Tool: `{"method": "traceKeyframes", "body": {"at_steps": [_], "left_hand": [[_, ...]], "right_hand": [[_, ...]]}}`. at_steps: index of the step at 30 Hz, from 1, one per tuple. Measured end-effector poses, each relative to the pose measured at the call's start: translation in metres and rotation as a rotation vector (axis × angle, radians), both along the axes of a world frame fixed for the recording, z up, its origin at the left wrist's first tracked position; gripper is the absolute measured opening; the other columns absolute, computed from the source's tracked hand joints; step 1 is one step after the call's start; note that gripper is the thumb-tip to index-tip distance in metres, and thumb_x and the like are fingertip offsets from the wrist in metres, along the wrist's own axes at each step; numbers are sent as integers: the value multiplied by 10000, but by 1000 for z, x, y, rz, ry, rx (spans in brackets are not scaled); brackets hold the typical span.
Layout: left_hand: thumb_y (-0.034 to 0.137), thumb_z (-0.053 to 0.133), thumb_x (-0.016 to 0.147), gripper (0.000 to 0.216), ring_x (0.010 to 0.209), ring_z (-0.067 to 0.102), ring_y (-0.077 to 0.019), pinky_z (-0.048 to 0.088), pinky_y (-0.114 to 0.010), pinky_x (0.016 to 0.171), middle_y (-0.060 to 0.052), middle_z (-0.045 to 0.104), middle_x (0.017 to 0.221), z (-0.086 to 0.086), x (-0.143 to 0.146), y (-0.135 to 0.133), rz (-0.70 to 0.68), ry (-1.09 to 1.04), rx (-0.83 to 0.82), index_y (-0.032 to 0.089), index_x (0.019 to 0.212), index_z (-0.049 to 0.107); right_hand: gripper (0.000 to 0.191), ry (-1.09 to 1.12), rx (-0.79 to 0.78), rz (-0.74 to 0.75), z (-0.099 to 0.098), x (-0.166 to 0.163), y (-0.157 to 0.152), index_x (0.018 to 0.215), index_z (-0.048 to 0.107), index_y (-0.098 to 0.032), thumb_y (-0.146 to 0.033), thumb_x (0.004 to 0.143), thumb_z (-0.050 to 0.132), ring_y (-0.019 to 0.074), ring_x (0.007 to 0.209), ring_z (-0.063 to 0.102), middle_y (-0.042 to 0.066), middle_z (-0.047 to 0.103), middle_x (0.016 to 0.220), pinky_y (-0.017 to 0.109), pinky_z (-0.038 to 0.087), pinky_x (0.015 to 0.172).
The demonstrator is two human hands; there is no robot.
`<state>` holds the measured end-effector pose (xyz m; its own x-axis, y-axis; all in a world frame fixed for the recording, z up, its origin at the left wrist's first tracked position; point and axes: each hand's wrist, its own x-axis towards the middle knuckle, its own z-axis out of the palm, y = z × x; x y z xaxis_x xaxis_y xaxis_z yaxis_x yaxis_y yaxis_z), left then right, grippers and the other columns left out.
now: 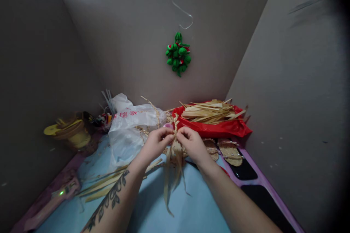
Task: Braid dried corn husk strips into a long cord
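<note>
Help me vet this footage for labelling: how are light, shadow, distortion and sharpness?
Head view: dim, brighter along the top, black swallowing the right edge; side walls splay outward, likely wide-lens distortion; soft shadows on the blue surface below the braid; its fine detail slightly blurred; a small green light glows at left.

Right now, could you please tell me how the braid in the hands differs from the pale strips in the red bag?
The braid is plaited at its upper part, with loose tails hanging below, while the strips lie unplaited in a heap. The braid is pinched by the left hand and right hand; the strips rest in the red bag, touched by neither. Both are straw-coloured.
</note>
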<state>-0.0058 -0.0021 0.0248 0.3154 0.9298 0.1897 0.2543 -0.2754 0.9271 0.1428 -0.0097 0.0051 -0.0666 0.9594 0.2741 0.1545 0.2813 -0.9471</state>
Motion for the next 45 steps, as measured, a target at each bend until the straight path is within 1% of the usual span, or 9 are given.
{"method": "traceKeyframes", "body": {"at_steps": [7, 10, 14, 18, 20, 26, 32, 38, 45], "left_hand": [[331, 608, 716, 227, 524, 472, -100, 347, -194, 501, -8, 585, 587, -1, 0, -3, 51, -79, -159, 112, 699, 661], [316, 559, 760, 230, 571, 507, -125, 367, -211, 540, -25, 620, 640, -1, 9, -10, 48, -18, -81, 123, 723, 679], [221, 485, 807, 224, 745, 558, -179, 417, -261, 704, -61, 642, 779, 5, 17, -25, 6, 215, 214, 177, 853, 699], [118, 482, 765, 411, 886, 546, -219, 420, -327, 809, -115, 607, 969, 10, 19, -37, 32, 432, 364, 198, 1150, 600], [99, 473, 761, 416, 907, 539, -222, 420, -339, 818, -120, 597, 998, 11, 16, -37, 57, 457, 397, 200, 1141, 608], [247, 513, 809, 253, 906, 570, -198, 433, -287, 795, -81, 647, 990, 5, 7, -15, 187, 102, 226, 189, 1000, 667], [311, 538, 777, 218, 558, 470, -119, 344, -211, 530, -1, 567, 590, -2, 7, -9, 77, 119, 63, 148, 668, 634], [336, 516, 793, 213, 568, 412, -98, 309, -190, 516, 19, 487, 615, -1, 5, -7, -18, 21, 3, 157, 682, 547], [364, 478, 820, 240, 601, 398, -104, 308, -201, 554, 20, 453, 640, -4, 5, -3, -98, 0, -1, 161, 695, 506]], "right_hand": [[127, -453, 287, -330, -7, -10, -10, 716, 526, -180, -199, 805, 437, 163, 681, 506, 35, 563, 706, 271, 366, 648], [137, -282, 141, -317, -8, -9, -8, 704, 538, -178, -236, 803, 463, 152, 632, 509, 19, 565, 661, 261, 376, 612], [166, 111, -67, -189, -6, -3, -2, 659, 554, -167, -300, 757, 541, 130, 568, 494, -4, 555, 600, 242, 383, 556], [176, 348, -156, -129, -4, -2, 0, 636, 531, -169, -315, 693, 610, 109, 530, 465, -28, 532, 574, 226, 358, 518], [192, 369, -157, -114, -3, -2, 1, 621, 508, -174, -319, 681, 620, 98, 511, 443, -42, 503, 551, 216, 336, 501], [230, 383, -204, 35, 1, -5, -1, 621, 479, -174, -350, 692, 609, 89, 510, 438, -41, 500, 549, 211, 348, 519], [202, 195, -153, 41, 0, -6, -3, 645, 509, -167, -339, 727, 577, 105, 553, 468, -23, 515, 583, 215, 364, 526], [169, 68, -70, -2, 2, 1, -4, 661, 532, -168, -312, 747, 553, 107, 559, 462, -23, 521, 597, 216, 358, 528], [216, 194, -198, 113, 9, 12, 0, 601, 581, -155, -350, 672, 638, 90, 510, 410, -42, 498, 535, 220, 312, 505]]}}
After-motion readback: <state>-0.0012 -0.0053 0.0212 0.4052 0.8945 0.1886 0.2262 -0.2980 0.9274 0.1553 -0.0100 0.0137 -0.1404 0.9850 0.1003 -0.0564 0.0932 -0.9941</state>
